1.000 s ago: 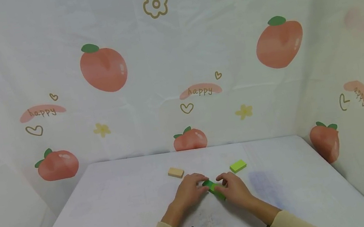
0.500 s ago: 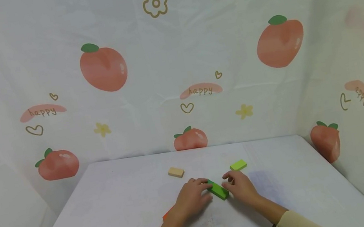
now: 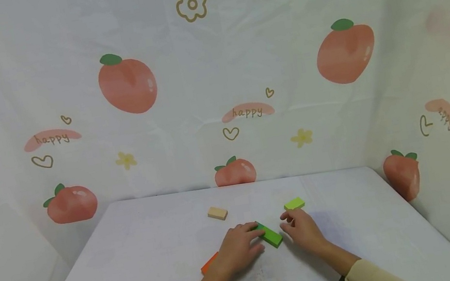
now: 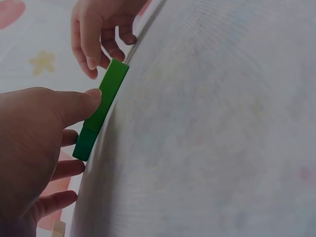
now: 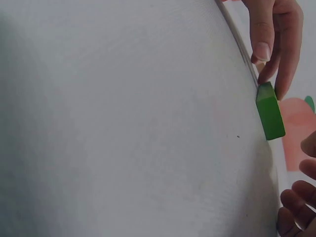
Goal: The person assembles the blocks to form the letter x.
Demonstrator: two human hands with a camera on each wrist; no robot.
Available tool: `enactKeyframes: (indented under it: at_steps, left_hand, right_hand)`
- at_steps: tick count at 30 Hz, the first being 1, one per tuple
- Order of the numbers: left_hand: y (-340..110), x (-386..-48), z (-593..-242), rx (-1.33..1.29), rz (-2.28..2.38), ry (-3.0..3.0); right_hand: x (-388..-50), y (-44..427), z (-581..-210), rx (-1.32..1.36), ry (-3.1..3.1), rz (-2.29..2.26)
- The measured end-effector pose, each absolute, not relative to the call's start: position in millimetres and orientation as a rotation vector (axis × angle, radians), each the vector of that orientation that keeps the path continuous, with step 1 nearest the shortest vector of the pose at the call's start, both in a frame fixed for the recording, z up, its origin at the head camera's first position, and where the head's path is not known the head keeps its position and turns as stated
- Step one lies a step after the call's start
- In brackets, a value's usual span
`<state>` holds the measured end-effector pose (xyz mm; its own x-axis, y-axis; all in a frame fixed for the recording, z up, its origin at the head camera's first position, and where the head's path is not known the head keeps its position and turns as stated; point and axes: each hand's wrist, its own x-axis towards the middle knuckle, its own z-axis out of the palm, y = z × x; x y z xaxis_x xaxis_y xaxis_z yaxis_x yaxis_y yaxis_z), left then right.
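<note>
Green block lies on the table between the hands, its darker neighbour partly covered by the left hand, loosely spread, contact unclear. The right hand, slackly bent, holds nothing. Orange block is half hidden.

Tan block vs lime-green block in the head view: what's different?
Colour: the tan block is pale wood-toned; the lime-green block is bright yellow-green.
Pose: the tan block's long side slants down to the right; the lime-green block's slants up.
Visibility: the tan block shows unobstructed; the right hand partly covers the lime-green block.
Shared: both lie on the white table.
</note>
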<state>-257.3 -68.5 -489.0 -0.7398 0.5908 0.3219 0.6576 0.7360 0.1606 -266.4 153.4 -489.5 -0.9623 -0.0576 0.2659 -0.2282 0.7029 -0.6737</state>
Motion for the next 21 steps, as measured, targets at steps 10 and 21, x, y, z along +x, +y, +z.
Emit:
enactKeyframes:
  at_steps: [10,21]
  left_hand:
    - [-66.7,-256.6,-482.6,-0.964,-0.422,-2.752]
    - [-66.5,-256.7,-483.7,-0.947,-0.467,-2.802]
  right_hand:
    - [-275.2,161.7,-491.5,0.260,-2.663,1.003]
    - [-290.5,176.5,-491.2,0.270,-2.615,0.856]
